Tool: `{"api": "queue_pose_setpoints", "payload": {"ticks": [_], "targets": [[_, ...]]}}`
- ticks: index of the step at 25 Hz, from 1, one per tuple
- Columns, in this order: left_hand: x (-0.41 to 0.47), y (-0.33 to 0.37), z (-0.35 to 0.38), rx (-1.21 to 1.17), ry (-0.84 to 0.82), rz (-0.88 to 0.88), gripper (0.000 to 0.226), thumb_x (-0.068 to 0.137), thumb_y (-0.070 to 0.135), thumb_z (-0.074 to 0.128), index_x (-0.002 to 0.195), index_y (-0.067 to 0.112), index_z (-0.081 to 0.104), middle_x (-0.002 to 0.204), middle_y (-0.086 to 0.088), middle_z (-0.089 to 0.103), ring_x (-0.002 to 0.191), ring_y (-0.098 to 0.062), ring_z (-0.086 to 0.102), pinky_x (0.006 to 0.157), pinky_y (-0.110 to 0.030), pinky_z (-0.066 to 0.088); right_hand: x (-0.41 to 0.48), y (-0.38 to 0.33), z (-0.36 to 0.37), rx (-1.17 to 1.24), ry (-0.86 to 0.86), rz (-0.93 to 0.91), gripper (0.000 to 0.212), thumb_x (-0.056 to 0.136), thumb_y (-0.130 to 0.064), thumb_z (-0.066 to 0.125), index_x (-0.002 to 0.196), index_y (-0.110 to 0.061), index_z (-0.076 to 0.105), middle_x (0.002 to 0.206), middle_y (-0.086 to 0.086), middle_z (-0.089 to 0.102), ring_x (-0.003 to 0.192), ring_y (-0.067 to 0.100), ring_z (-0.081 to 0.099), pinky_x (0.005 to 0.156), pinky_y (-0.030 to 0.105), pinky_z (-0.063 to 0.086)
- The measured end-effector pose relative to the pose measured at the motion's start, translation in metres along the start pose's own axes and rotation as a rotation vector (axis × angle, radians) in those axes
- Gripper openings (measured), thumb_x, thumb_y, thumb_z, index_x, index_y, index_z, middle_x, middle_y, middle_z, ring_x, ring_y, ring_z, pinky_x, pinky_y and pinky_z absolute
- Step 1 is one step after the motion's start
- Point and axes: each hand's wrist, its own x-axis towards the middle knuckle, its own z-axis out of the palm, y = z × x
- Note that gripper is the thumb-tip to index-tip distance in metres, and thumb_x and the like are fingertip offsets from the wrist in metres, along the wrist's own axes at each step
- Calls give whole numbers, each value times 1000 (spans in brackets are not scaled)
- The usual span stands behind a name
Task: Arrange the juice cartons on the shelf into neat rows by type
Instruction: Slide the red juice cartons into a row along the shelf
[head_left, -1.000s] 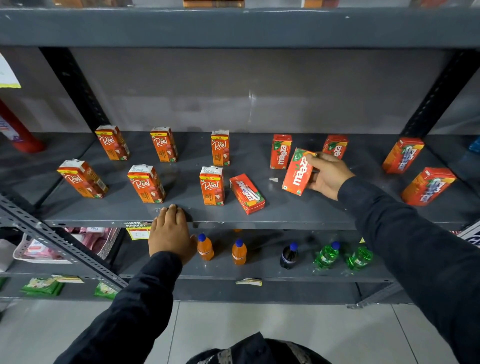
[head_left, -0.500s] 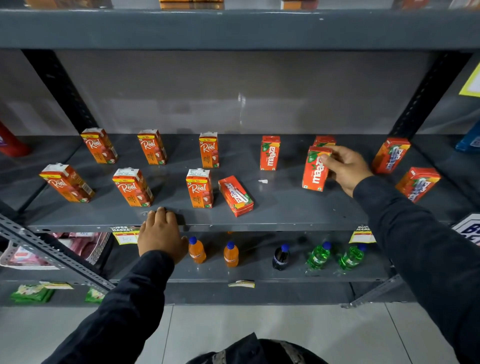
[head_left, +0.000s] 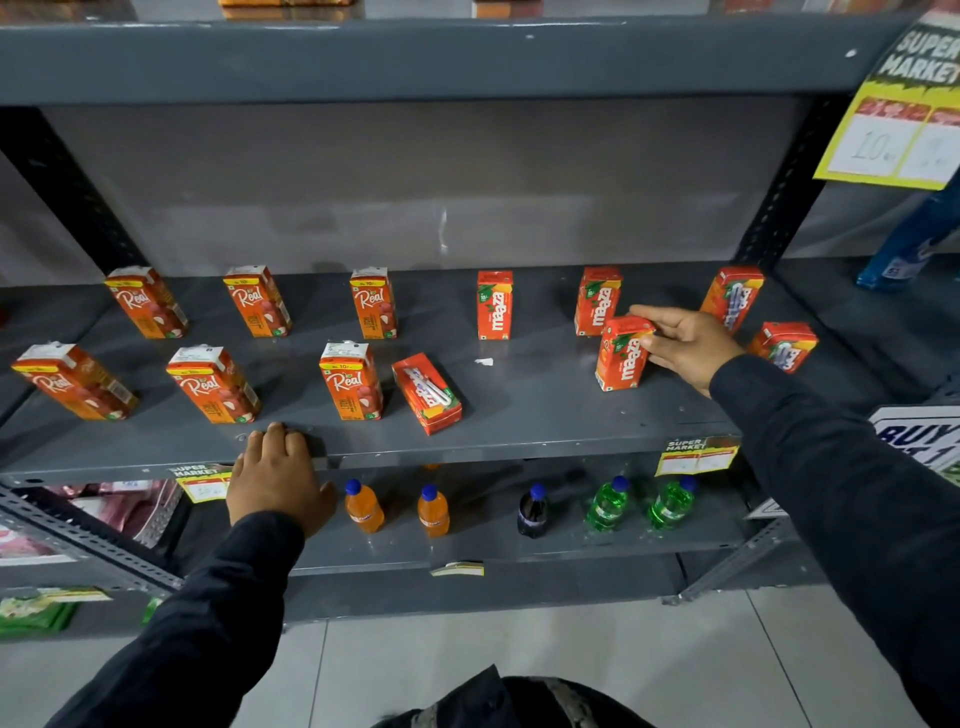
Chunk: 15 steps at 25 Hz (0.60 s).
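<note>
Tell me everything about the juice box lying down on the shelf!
The lying Maaza carton is a small orange-red box that looks like coated cardboard, with a bit of green and yellow at its near end. It lies flat on its back, face up, turned at a slant on the grey metal shelf. A white wrapped straw runs along its top face. It sits close beside the standing Real carton, but I cannot tell if they touch. No hand touches it.
</note>
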Motion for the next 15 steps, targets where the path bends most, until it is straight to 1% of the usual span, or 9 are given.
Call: {"api": "queue_pose_setpoints", "payload": {"ticks": [2, 3, 6, 8, 13, 15], "targets": [[0, 1, -1, 4, 2, -1, 66, 58, 40, 77, 108, 5, 53, 122, -16, 52, 117, -35, 44, 95, -49, 47, 0, 1, -6, -41, -13, -2, 47, 91, 0, 50, 136, -13, 44, 126, 5, 57, 113, 15, 56, 90, 28, 46], [-1, 1, -1, 4, 0, -3, 66, 58, 40, 78, 109, 5, 53, 122, -16, 52, 117, -35, 44, 95, -49, 47, 0, 2, -9, -56, -20, -4, 47, 91, -1, 51, 136, -14, 44, 126, 5, 58, 111, 13, 57, 89, 26, 47], [-2, 2, -1, 4, 2, -11, 68, 58, 40, 78, 110, 4, 53, 124, -17, 52, 118, -36, 44, 96, -50, 46, -3, 5, -13, -78, -40, -3, 47, 92, -3, 51, 136, -18, 45, 125, 2, 59, 105, 4, 58, 79, 16, 51], [-2, 3, -1, -4, 7, -12, 67, 58, 39, 78, 109, 3, 53, 123, -18, 52, 117, -37, 44, 95, -50, 46, -5, 6, -13, -83, -37, 0, 47, 92, -3, 51, 136, -19, 46, 125, 2, 59, 105, 3, 58, 77, 15, 51], [-1, 0, 2, -14, 16, -16, 67, 57, 36, 79, 109, 3, 53, 123, -19, 53, 117, -38, 45, 96, -52, 46, -8, 7, -7, -71, -16, -7, 47, 92, -3, 51, 135, -22, 46, 133, 3, 55, 117, 14, 54, 85, 23, 48], [-1, -1, 4, -19, 20, -8, 67, 57, 36, 79, 109, 3, 53, 123, -19, 53, 118, -38, 44, 96, -52, 46, -11, 7, -5, -122, -2, -27, 53, 89, 1, 53, 137, -22, 44, 137, 3, 52, 125, 16, 49, 93, 27, 45]]}}
